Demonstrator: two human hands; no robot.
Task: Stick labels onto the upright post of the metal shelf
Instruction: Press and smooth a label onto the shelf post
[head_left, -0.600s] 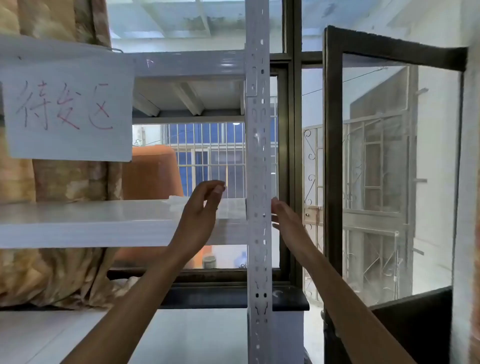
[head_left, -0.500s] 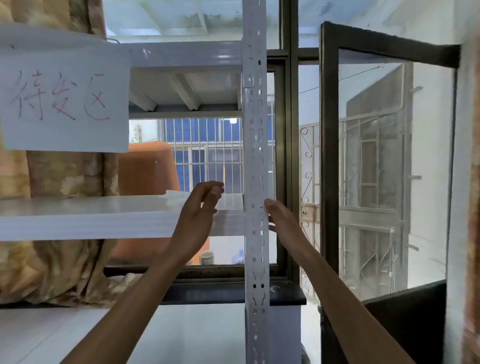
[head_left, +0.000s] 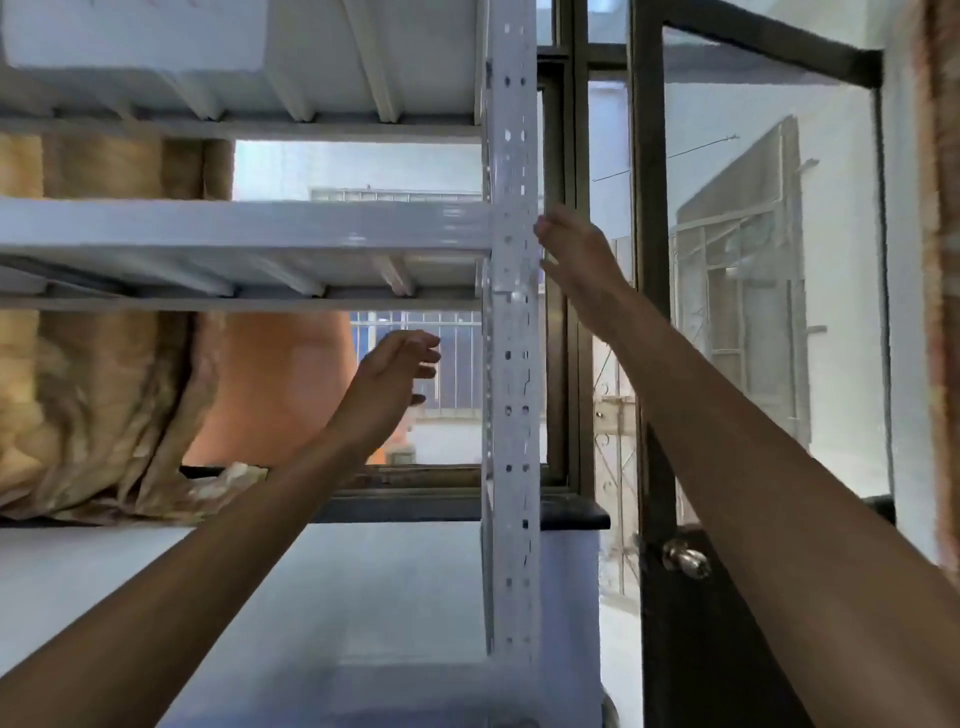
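My right fingers (head_left: 551, 228) are pressing flat, together, against the right edge of the white perforated metal shelf post (head_left: 511, 364). My left hand (head_left: 397, 374) is hovering loosely open, just left of it, below the white shelf board (head_left: 234, 228).

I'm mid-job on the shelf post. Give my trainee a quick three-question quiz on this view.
1. True or false: the right hand touches the right edge of the post.
2. Which hand is higher? A. left hand B. right hand C. level
3. Fill in: the left hand hangs left of the post, under the middle ____, touching nothing.

Key: 1 true. 2 B. 3 shelf.
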